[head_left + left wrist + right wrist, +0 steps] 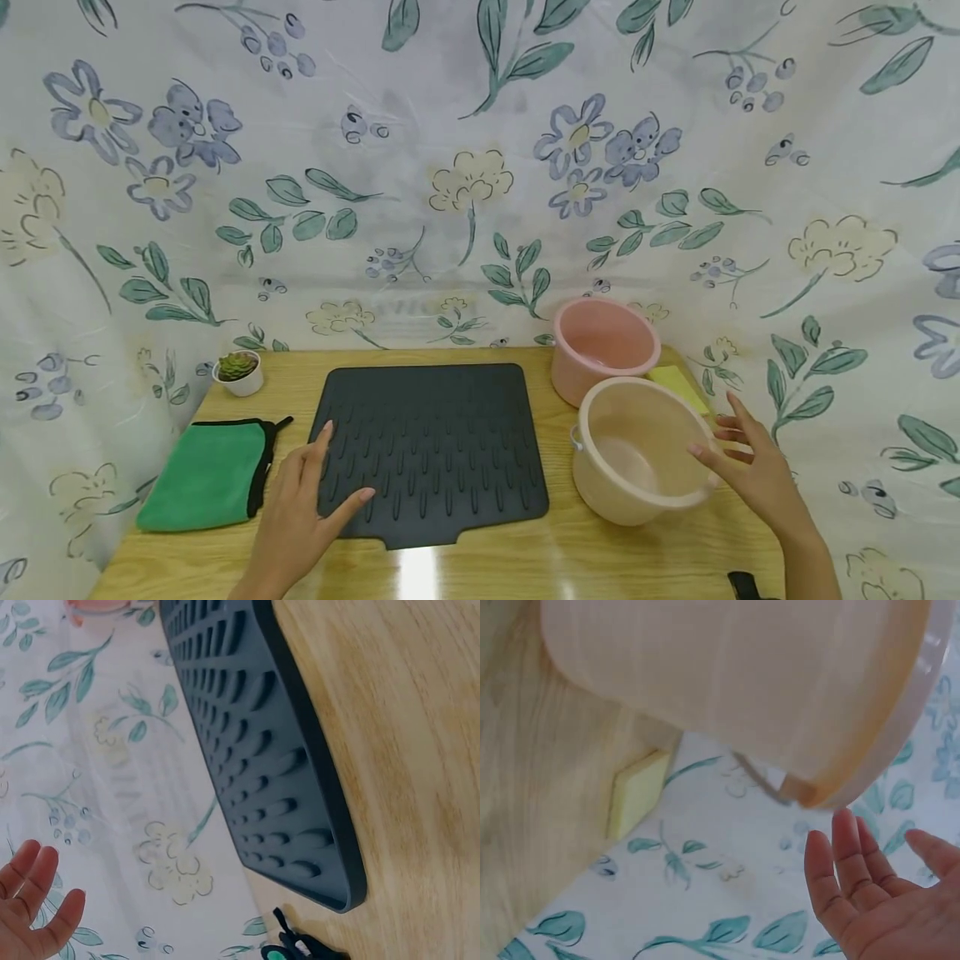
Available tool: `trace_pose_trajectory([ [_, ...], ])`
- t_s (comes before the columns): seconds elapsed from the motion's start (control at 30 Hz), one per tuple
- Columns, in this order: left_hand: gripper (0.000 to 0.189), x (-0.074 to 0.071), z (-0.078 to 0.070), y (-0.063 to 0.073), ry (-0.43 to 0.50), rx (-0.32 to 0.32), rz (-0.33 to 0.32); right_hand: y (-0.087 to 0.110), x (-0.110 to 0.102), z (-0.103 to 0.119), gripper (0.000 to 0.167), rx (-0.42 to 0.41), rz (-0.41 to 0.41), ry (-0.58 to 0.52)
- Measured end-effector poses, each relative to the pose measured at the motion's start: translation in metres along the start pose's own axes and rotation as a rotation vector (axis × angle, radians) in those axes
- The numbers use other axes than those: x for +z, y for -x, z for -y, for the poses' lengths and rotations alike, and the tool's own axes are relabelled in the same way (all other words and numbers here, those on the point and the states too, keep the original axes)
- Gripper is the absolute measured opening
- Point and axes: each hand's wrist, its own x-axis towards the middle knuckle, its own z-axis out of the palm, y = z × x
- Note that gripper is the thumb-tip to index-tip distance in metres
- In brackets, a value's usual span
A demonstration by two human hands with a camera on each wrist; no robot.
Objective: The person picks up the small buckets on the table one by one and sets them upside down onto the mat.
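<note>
My left hand [296,500] is held over the left side of a dark grey ridged mat [431,450], thumb and fingers spread, holding nothing. In the left wrist view its fingers [56,922] appear apart from the mat's raised edge. On the right stands a cream bucket [637,442] with a wire handle. My right hand [761,479] is at that bucket's right rim, its fingers extended and spread. The right wrist view shows the fingertips [845,825] right by the rim; whether they touch it I cannot tell.
Behind the cream bucket stands a pink bucket [603,342], with a yellow sponge-like block [678,385] beside it. Left of the mat lies a folded green cloth [206,475] with black trim. A small potted succulent [238,372] sits at the back left. Floral curtain [450,208] hangs behind the wooden table [495,567].
</note>
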Motion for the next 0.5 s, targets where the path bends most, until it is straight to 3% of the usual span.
trace_pose_trajectory([
  [0.23,0.105,0.001,-0.003,0.005,-0.006,-0.026,0.029,0.001,0.000,-0.022,0.092,0.082,0.065,0.000],
  [0.4,0.104,0.004,-0.005,0.008,0.017,-0.034,0.044,0.001,0.005,-0.032,0.088,0.153,0.120,-0.053],
  [0.5,0.103,0.006,-0.008,0.008,0.043,-0.045,0.055,0.001,0.007,-0.036,0.085,0.154,0.123,-0.112],
])
